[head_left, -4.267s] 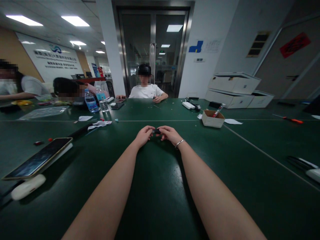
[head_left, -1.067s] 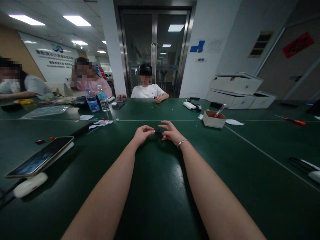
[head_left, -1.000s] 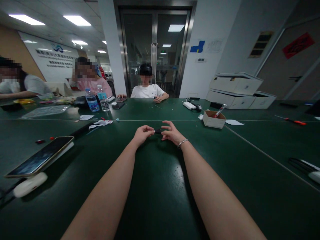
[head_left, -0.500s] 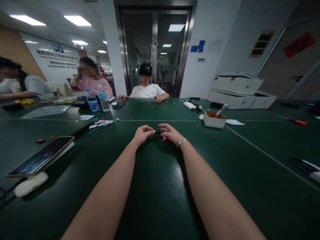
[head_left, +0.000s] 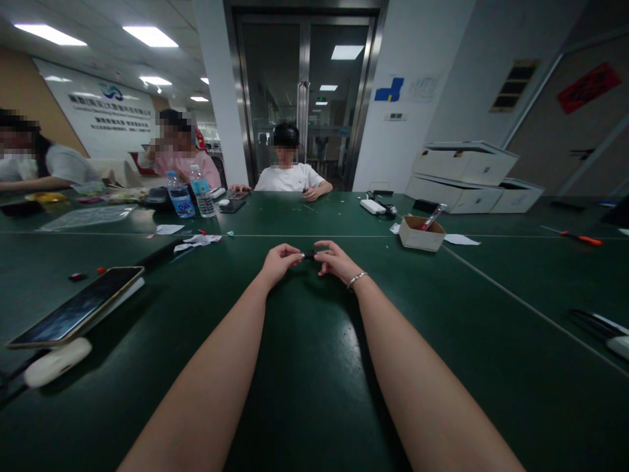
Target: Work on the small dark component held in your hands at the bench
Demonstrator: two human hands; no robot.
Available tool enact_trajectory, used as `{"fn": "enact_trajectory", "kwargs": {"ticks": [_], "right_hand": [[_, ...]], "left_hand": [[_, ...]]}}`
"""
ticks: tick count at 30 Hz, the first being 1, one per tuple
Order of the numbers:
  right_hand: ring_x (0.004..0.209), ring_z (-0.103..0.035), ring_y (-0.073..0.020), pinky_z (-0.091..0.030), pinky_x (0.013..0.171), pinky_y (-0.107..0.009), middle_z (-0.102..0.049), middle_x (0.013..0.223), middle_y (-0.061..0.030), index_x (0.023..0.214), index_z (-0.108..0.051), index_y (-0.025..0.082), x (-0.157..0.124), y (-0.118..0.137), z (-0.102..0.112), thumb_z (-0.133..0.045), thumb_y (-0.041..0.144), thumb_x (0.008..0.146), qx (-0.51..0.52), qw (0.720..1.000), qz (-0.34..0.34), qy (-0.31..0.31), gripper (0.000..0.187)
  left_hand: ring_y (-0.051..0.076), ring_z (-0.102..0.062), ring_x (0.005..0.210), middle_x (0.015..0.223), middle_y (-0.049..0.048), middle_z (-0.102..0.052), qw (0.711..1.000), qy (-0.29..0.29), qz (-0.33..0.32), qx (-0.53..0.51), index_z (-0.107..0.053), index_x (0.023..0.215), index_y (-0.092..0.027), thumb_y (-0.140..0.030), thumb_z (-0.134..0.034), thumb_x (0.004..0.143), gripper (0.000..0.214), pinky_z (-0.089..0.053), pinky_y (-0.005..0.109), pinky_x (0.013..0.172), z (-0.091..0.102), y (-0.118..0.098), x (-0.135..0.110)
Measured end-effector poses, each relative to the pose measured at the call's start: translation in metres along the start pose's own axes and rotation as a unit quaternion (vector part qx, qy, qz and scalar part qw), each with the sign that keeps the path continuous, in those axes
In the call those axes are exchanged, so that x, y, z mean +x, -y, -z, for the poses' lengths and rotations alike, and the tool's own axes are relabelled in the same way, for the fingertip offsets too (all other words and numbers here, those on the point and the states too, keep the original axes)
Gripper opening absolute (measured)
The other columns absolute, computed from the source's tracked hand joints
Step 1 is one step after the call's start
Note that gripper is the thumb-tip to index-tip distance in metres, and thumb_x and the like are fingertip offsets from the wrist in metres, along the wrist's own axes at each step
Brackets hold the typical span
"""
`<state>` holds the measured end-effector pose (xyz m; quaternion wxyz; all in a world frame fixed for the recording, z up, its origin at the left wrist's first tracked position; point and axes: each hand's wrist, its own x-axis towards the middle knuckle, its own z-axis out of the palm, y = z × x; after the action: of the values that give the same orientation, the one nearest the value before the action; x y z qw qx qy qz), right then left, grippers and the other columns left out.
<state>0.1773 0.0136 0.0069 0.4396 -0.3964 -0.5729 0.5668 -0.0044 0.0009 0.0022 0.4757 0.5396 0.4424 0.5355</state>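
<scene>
Both my arms stretch out over the dark green table (head_left: 314, 367). My left hand (head_left: 279, 261) and my right hand (head_left: 335, 261) meet at the middle of the table, fingers curled. Between their fingertips they pinch a small black object (head_left: 309, 254), too small to name, just above the tabletop. A thin bracelet sits on my right wrist.
A phone (head_left: 73, 307) and a white case (head_left: 56, 362) lie at the left. A small cardboard box (head_left: 419, 234) stands to the right, with white boxes (head_left: 464, 164) behind it and a red-handled screwdriver (head_left: 580, 238) far right. Two water bottles (head_left: 189, 195) and three seated people are across the table.
My right hand's fingers, spread a second ago, have curled back onto the small black object. Both hands stay in place. The person in pink at the left has sat up.
</scene>
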Motion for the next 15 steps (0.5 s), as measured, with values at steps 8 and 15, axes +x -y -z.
{"fn": "enact_trajectory", "kwargs": {"ticks": [8, 15], "right_hand": [[0.039, -0.051, -0.0029, -0.054, 0.049, -0.023, -0.064, 0.09, 0.0017, 0.114, -0.047, 0.026, -0.0042, 0.0036, 0.0004, -0.061, 0.007, 0.07, 0.02, 1.0, 0.011, 0.014, 0.049], [0.036, -0.048, -0.0024, -0.053, 0.046, -0.023, -0.065, 0.085, 0.0017, 0.11, -0.049, 0.022, -0.0008, 0.001, 0.0004, -0.06, 0.009, 0.072, 0.004, 1.0, 0.014, 0.022, 0.042]], "left_hand": [[0.013, -0.061, 0.067, 0.068, 0.0028, -0.064, 1.0, 0.008, -0.001, -0.008, -0.06, 0.074, -0.014, -0.024, -0.075, 0.058, 0.025, -0.047, 0.029, 0.068, 0.0005, 0.0014, -0.0005], [0.012, -0.061, 0.066, 0.068, 0.0023, -0.064, 1.0, 0.007, 0.005, -0.013, -0.06, 0.073, -0.013, -0.023, -0.075, 0.058, 0.024, -0.047, 0.028, 0.067, 0.0006, 0.0022, 0.0003]]}}
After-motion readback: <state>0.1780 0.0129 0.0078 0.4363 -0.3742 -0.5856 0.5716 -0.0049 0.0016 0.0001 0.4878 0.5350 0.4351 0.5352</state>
